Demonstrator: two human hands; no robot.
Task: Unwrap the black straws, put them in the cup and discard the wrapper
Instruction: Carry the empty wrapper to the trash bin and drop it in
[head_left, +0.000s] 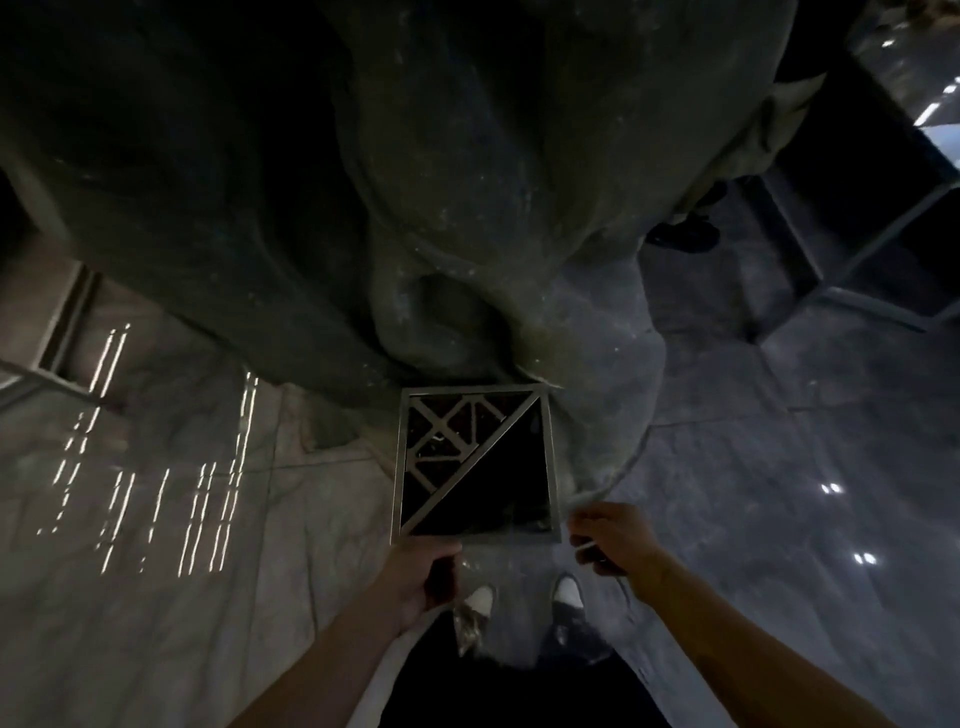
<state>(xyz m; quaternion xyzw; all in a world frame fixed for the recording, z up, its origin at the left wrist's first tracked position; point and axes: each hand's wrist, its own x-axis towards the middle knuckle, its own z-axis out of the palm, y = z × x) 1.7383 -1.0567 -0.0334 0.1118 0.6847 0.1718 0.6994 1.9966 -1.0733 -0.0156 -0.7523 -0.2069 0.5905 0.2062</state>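
A person stands over a square metal bin set in the floor against the base of a large rock-like sculpture; the scene is dim and much of it is hard to read. Half of the bin's top is a metal lattice, the other half a dark triangular opening whose inside cannot be seen. The left hand is clenched around a dark bundle, seemingly the black straws, just at the bin's near edge; a crumpled clear wrapper hangs below that grip, its lower end blurred against the shoes. The right hand sits just beside the bin's right near corner, fingers pinched on a thin pale strip; what that strip is cannot be told. No cup can be made out. Two white-toed shoes show between the forearms, near the bin; the body below them is lost in black, and both arms are cut off by the lower edge. Glossy tiled floor lies open to either side, streaked with light reflections on the left; a dark framed fixture stands well apart at upper right.
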